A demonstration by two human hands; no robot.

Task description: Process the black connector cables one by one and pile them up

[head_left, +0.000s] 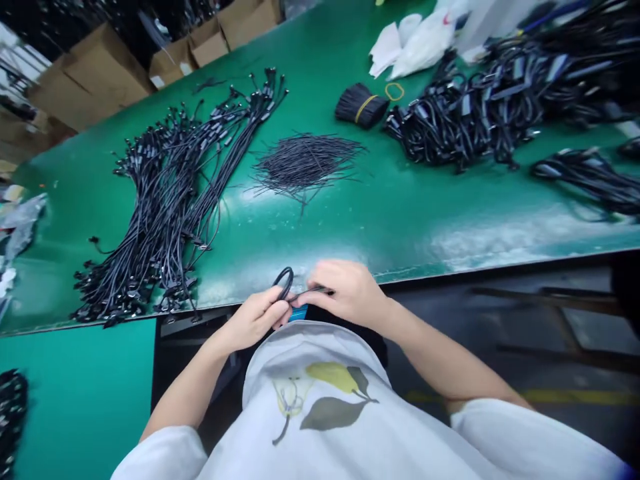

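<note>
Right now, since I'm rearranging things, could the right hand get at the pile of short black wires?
Probably yes: the right hand holds a black cable, but the pile lies just ahead on the green bench, no bundle between them.

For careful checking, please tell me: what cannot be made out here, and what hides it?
Head view:
The held part of the black cable: covered by the left hand and right hand.
The blue item: mostly hidden behind the hands; its kind is unclear.
Cable heap: blurred, cut off by the top edge.
Short black wires: too small to count.
</note>
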